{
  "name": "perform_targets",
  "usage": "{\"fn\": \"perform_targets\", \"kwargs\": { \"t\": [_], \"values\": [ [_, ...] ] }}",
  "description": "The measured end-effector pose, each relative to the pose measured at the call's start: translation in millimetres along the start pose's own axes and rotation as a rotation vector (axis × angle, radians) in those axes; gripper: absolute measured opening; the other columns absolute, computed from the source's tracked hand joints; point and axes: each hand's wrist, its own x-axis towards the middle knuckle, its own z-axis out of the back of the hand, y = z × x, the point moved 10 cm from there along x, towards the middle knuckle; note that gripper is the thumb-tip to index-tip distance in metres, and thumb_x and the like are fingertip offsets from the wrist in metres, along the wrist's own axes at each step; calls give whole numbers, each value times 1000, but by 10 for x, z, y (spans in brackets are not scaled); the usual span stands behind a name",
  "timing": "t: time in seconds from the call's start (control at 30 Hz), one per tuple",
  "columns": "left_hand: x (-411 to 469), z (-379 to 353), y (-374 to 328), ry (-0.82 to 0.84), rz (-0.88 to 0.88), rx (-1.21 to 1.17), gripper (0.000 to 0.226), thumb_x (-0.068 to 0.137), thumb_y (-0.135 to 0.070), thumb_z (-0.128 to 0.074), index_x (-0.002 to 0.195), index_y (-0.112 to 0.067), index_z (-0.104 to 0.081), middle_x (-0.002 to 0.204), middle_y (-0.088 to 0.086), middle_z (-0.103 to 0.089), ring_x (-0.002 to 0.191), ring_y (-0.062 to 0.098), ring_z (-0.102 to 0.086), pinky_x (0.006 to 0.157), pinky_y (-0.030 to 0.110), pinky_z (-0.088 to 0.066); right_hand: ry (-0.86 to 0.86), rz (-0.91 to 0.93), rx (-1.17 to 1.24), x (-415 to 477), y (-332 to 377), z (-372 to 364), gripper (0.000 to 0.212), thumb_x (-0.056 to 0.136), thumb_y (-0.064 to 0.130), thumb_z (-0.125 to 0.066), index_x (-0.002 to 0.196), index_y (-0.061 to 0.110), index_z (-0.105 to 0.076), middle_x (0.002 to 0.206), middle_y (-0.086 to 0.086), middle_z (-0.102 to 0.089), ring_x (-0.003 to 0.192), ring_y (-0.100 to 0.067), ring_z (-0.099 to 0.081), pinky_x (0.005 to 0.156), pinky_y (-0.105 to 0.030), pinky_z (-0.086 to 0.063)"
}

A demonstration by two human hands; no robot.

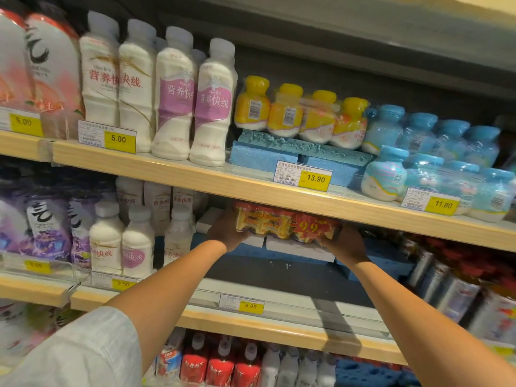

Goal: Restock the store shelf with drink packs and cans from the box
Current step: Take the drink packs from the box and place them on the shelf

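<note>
Hands both grip one red-and-yellow shrink-wrapped drink pack (287,226): left hand (227,229) at its left end, right hand (346,244) at its right, over white blocks (298,248) in middle shelf (279,317) gap. Prob. mid-placement; gap otherwise bare, box not in view.

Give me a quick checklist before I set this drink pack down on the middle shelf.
1. Both hands on the drink pack: left hand and right hand hold its ends, ok.
2. Pack clears the upper shelf edge: ok.
3. White block beneath to rest on: ok.
4. Pack level: slightly tilted, not ok.
5. Space behind the pack: cannot tell.
6. Price tag matches the pack's 9.9 sticker: ok.
</note>
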Motion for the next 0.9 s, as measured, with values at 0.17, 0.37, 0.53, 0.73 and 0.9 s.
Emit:
{"fn": "perform_targets", "kwargs": {
  "t": [0.17,0.37,0.53,0.73,0.9],
  "values": [
    [-175,48,22,27,64,-19,76,80,-37,-79,142,-22,-39,143,4,-50,130,26,-50,107,42,-43,-14,32,-41,-310,310,133,77,74,34,-86,137,8,-49,138,-16,-58,131,-36,-51,109,-48,-40],
    [-541,72,14,129,88,86,70,82,-53,-71,136,-17,-46,130,9,-59,105,28,-61,85,37,-52,-11,7,-51,-748,547,192,82,73,49,-84,138,17,-46,135,-10,-57,122,-31,-56,101,-46,-49],
    [-982,369,-81,101,-61,156,50,84,-57,-67,79,-16,-40,73,-3,-47,60,12,-44,48,28,-29,13,-111,-197,-1157,694,103,71,63,82,-65,60,15,-39,55,1,-39,51,-19,-40,44,-32,-27],
    [-1532,646,-96,132,-303,171,90,86,-51,-69,154,-18,-19,160,4,-27,146,22,-27,111,39,-36,-72,104,-277,-1641,1382,-17,63,76,69,-68,108,19,-48,110,0,-54,107,-25,-51,80,-34,-49],
    [-1991,815,130,180,-475,245,106,87,-53,-68,159,-16,2,167,2,1,153,15,0,122,37,-21,-26,294,-326,-2176,1989,-300,101,83,54,-72,159,16,-17,166,-2,-21,152,-17,-19,121,-33,-23]
  ]
}}
